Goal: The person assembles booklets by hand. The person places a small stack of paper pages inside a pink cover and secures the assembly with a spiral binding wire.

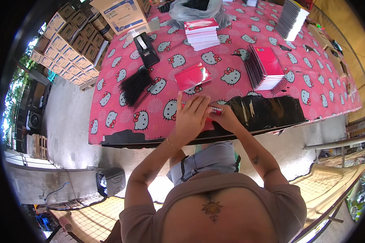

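Pinching a small red-and-white item [215, 109], perhaps a notebook edge, the right hand [223, 117] grips it; left hand [189, 118] lies flat, fingers spread.

Open-air packing workplace, probably a small stationery workshop, long table [312, 81] under pink cartoon-cat cloth, stacked red notebooks [267, 67], piled cardboard cartons [71, 44], concrete floor [69, 125], tape dispenser [145, 48]

Ahead of the hands [202, 115], bare table [312, 87] opens between the black comb bindings [135, 86] on the left and the stacked red notebooks [267, 67] on the right; a single red notebook [192, 76] lies mid-gap.
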Demonstrator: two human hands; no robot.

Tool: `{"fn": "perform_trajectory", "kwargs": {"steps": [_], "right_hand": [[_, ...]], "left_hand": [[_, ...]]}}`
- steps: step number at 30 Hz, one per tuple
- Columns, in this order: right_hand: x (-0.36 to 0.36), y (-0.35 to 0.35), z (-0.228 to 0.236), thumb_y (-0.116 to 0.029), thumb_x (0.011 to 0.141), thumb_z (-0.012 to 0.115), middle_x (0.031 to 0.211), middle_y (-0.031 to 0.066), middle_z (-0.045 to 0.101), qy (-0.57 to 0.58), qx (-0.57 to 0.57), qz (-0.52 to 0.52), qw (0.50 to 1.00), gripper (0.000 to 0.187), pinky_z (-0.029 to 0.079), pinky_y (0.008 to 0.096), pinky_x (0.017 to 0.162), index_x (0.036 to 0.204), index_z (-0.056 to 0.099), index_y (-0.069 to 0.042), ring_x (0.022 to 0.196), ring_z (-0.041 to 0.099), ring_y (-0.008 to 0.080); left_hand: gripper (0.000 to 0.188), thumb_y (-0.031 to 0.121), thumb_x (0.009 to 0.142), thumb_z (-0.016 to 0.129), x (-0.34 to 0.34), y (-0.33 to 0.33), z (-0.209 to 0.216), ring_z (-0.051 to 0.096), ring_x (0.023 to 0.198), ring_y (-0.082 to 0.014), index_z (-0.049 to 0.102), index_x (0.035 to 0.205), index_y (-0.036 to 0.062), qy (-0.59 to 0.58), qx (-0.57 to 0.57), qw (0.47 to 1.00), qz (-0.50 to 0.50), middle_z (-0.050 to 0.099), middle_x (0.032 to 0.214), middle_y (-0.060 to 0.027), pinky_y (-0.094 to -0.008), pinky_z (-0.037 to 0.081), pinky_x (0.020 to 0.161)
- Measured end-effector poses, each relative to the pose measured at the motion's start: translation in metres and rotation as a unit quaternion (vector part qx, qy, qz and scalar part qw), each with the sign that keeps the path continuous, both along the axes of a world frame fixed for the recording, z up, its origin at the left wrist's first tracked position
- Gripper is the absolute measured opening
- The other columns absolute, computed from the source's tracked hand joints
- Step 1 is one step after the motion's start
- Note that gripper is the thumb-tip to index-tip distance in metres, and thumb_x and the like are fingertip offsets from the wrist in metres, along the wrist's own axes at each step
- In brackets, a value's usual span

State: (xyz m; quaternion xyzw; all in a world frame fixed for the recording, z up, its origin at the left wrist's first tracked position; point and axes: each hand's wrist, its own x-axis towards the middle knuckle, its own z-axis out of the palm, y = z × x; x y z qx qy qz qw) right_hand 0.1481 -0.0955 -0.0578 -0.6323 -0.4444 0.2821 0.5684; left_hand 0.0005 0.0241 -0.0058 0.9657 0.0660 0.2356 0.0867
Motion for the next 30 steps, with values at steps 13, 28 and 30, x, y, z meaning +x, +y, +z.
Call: {"fn": "perform_trajectory", "kwargs": {"steps": [13, 28, 30], "right_hand": [[0.008, -0.021, 0.032, -0.005, 0.087, 0.073, 0.095, 0.005, 0.072, -0.113, 0.027, 0.015, 0.993, 0.038, 0.051, 0.0277, 0.081, 0.125, 0.065, -0.001, 0.091, 0.065, 0.0097], [0.038, -0.045, 0.055, 0.0, 0.083, 0.072, 0.083, 0.0057, 0.066, -0.073, 0.037, 0.079, 0.994, 0.009, 0.054, 0.0249, 0.071, 0.09, 0.067, 0.002, 0.077, 0.065, 0.0111], [0.028, -0.045, 0.058, 0.002, 0.08, 0.071, 0.08, 0.0079, 0.063, -0.159, 0.052, -0.01, 0.986, 0.01, 0.053, 0.026, 0.068, 0.087, 0.063, 0.001, 0.073, 0.063, 0.0143]], "left_hand": [[0.024, 0.021, 0.087, 0.072, 0.014, -0.004, 0.021, 0.06, 0.09, -0.0235, 0.068, 0.107, 0.0096, -0.116, -0.036, 0.99, -0.069, 0.062, 0.095, -0.004, -0.0445, 0.042, 0.093], [0.022, 0.012, 0.082, 0.074, 0.015, -0.006, 0.021, 0.06, 0.086, -0.0316, 0.068, 0.102, 0.0041, -0.077, -0.086, 0.985, -0.125, 0.063, 0.096, -0.011, -0.0421, 0.048, 0.075], [0.021, 0.01, 0.083, 0.072, 0.018, -0.012, 0.026, 0.06, 0.085, -0.0316, 0.068, 0.103, 0.0036, -0.067, -0.09, 0.985, -0.13, 0.063, 0.095, -0.0109, -0.0419, 0.049, 0.075]]}}
